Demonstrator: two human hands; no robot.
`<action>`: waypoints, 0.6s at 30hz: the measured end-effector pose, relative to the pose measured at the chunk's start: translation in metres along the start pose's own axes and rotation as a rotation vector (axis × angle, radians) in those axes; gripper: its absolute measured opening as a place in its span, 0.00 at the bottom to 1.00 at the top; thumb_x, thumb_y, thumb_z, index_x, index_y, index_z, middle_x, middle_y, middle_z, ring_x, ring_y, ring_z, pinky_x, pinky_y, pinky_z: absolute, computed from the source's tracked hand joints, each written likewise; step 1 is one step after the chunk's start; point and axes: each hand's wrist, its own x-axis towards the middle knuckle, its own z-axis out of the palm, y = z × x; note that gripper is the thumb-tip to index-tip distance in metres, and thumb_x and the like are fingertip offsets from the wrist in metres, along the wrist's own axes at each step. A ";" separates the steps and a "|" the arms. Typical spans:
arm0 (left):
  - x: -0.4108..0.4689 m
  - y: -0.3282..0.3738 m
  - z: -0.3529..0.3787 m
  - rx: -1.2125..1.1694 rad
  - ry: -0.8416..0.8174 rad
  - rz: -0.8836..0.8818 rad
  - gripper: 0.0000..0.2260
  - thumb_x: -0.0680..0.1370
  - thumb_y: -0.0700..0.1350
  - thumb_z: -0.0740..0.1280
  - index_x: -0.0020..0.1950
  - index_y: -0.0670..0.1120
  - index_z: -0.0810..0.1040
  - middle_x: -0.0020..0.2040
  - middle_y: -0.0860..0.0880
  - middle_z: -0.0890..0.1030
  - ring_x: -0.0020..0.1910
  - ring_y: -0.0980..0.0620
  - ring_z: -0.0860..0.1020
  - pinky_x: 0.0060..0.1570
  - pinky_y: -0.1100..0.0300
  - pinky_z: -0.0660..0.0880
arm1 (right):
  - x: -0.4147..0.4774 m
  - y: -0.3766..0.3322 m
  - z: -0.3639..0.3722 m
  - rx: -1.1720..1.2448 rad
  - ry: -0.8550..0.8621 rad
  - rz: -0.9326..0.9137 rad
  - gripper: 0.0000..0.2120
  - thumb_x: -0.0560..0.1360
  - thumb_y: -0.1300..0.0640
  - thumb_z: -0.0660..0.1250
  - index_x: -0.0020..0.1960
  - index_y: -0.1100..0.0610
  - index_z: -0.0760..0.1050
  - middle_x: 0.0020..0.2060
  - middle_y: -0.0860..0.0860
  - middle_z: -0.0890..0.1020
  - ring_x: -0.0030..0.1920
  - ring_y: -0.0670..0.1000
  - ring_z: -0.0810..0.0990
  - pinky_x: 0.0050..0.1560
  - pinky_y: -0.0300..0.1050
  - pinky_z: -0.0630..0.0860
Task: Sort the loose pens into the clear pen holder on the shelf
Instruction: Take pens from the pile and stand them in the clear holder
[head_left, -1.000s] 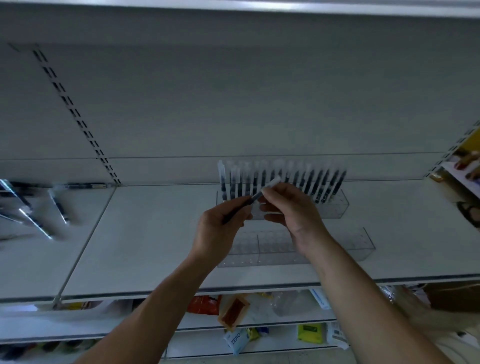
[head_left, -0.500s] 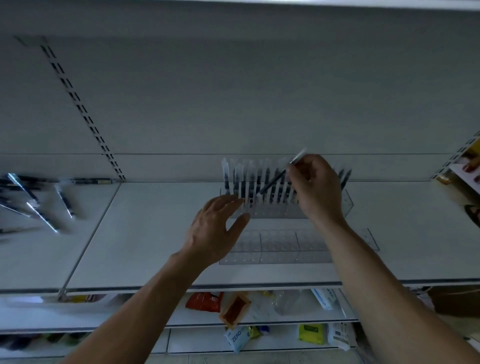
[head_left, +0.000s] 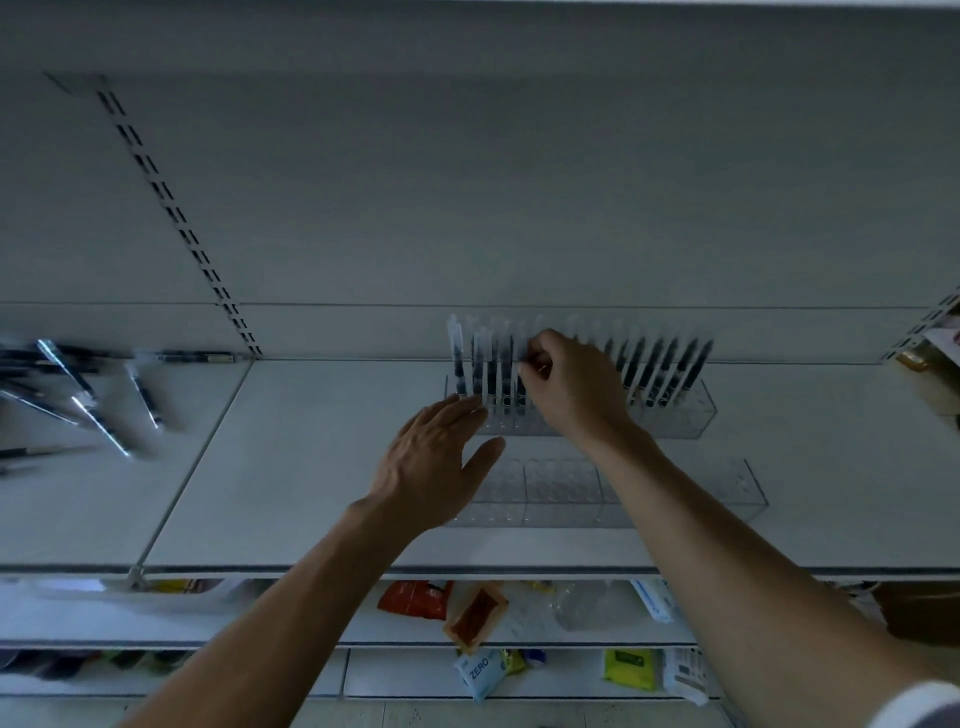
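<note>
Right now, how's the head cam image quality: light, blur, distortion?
Head view: dim, bluish light overall; loose pens at far left smeared by blur; clear pen holder low-contrast, edges faint; wide-angle lens leans the slotted upright; no strong glare.

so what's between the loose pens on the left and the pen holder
In the head view, bare shelf crossed by a panel seam separates the loose pens from the holder; the left hand is by its left end.

Head-worn view, close, facing shelf (head_left: 311, 493)
</note>
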 end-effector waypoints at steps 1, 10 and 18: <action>0.000 0.000 -0.001 -0.002 -0.001 -0.004 0.26 0.81 0.60 0.51 0.76 0.51 0.61 0.77 0.54 0.60 0.76 0.57 0.53 0.73 0.62 0.47 | -0.002 0.001 0.003 0.013 0.010 0.005 0.09 0.78 0.53 0.65 0.54 0.58 0.77 0.46 0.51 0.84 0.41 0.49 0.81 0.43 0.45 0.78; -0.003 -0.004 -0.002 -0.012 -0.024 0.022 0.24 0.81 0.60 0.54 0.75 0.52 0.63 0.78 0.55 0.57 0.76 0.58 0.51 0.72 0.64 0.46 | -0.004 0.009 0.011 0.115 0.023 -0.004 0.09 0.78 0.54 0.66 0.51 0.59 0.78 0.44 0.53 0.84 0.41 0.52 0.82 0.43 0.50 0.79; -0.054 -0.038 -0.012 -0.012 0.086 -0.122 0.32 0.76 0.67 0.47 0.74 0.52 0.66 0.75 0.53 0.64 0.75 0.53 0.59 0.71 0.60 0.51 | -0.019 0.002 0.002 0.017 0.058 0.072 0.12 0.78 0.49 0.66 0.53 0.58 0.79 0.45 0.51 0.84 0.40 0.50 0.80 0.38 0.41 0.73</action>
